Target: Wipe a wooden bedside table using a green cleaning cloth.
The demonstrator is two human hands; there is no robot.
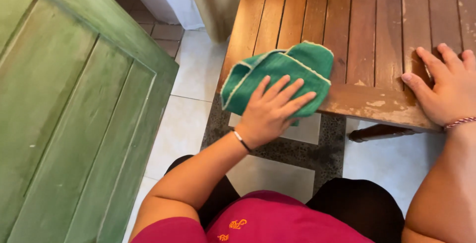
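Cloth under my left hand, at the table's near corner.
I see left hand [270, 111] flat on green cloth [277, 77]; right hand [448, 87] well apart, open on wooden table [357, 25].

Green cloth [277, 77] with pale cream edging at centre frame, on a reddish-brown slatted table [367, 30] with flaking pale patches. Washed-out green panelled door [69, 124] fills the left. Magenta shirt [267, 225], orange embroidery, bottom centre.
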